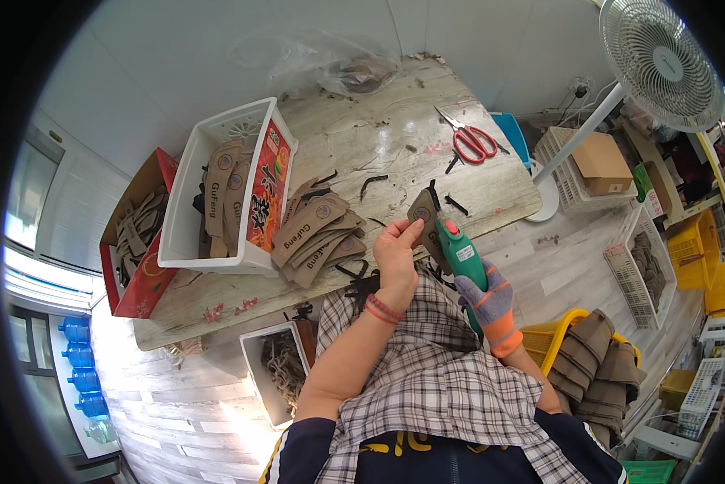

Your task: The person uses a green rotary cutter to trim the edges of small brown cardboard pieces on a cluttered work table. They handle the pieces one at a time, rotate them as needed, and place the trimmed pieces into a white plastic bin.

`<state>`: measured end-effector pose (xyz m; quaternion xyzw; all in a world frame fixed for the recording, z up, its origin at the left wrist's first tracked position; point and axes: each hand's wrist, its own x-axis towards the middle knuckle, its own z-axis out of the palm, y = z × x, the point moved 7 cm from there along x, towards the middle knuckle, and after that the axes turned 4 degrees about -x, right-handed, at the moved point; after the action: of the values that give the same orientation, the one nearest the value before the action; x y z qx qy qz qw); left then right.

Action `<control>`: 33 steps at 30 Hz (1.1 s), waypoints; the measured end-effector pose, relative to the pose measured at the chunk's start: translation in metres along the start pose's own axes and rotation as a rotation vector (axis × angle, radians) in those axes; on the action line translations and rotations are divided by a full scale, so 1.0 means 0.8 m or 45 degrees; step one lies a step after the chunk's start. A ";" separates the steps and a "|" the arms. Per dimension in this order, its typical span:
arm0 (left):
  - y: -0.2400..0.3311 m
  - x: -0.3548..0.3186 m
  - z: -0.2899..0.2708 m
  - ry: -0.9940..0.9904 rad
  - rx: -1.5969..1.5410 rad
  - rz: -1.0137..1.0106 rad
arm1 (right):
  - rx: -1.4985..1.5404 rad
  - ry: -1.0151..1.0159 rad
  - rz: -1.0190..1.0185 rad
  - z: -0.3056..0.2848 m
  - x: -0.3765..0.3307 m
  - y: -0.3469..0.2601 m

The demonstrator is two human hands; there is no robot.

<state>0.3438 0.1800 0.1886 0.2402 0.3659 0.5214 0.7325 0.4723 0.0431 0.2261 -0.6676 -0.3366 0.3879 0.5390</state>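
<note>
My bare left hand (396,258), with red bands at the wrist, pinches a brown fabric piece (424,213) that has a round emblem and dark lettering. A short black strip sticks out of its upper end. My right hand (490,306), in a grey and orange glove, is wrapped round a green hand-held power tool (465,260) with a red button. The tool's head is right beside the fabric piece; its working tip is hidden. Left of my hands, a fanned pile of similar brown pieces (308,234) lies on the table (395,141).
Red-handled scissors (474,145) and black scraps lie on the table. A white bin (217,264) and a red box (143,294) of brown pieces stand at left. Below are a white scrap bin (258,387) and a yellow basket (550,339). A fan (665,64) stands at right.
</note>
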 end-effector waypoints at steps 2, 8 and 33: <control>-0.002 -0.004 0.001 -0.018 -0.006 -0.006 | -0.008 0.008 -0.016 -0.002 0.002 0.002; -0.004 -0.012 -0.001 -0.056 0.041 0.005 | -0.025 0.000 -0.022 -0.005 0.005 -0.002; 0.106 0.011 0.007 -0.303 0.753 0.346 | -0.097 -0.139 -0.063 -0.016 0.006 -0.008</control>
<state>0.3001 0.2173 0.2518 0.5476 0.3778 0.4541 0.5926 0.4856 0.0426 0.2332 -0.6570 -0.3963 0.3973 0.5035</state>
